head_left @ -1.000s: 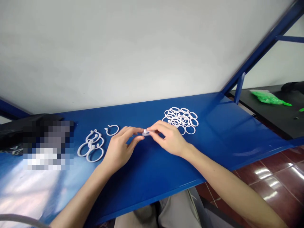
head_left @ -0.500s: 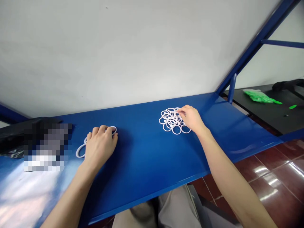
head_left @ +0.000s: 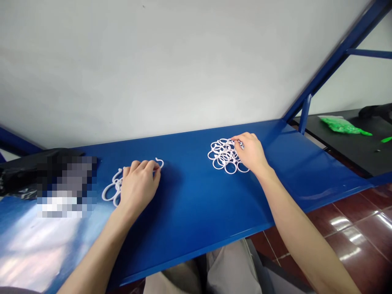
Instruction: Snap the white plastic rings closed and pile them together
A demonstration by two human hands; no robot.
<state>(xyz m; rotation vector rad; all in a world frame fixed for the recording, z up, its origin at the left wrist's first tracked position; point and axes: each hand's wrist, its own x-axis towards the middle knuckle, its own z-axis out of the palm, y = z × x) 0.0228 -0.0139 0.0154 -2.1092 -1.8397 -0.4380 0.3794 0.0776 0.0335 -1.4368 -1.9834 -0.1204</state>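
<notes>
My left hand [head_left: 138, 184] rests on the blue table [head_left: 190, 196], its fingers curled over a single white ring [head_left: 159, 163] and partly covering a small cluster of linked white rings [head_left: 112, 188]. My right hand [head_left: 249, 153] reaches into a pile of several loose white rings [head_left: 222, 156] further right, fingertips pinching at one ring on the pile's top edge. Which ring the right fingers grip is partly hidden by the hand.
A pixelated dark object [head_left: 63, 185] lies at the table's left end. A blue frame post [head_left: 306, 112] rises at the right. Beyond it a black table [head_left: 352, 147] carries a green bag [head_left: 339, 124]. Red tiled floor [head_left: 352, 228] lies below right.
A second ago both hands met at the table's middle holding a ring. They have since parted: the left went to the rings on the left, the right to the pile.
</notes>
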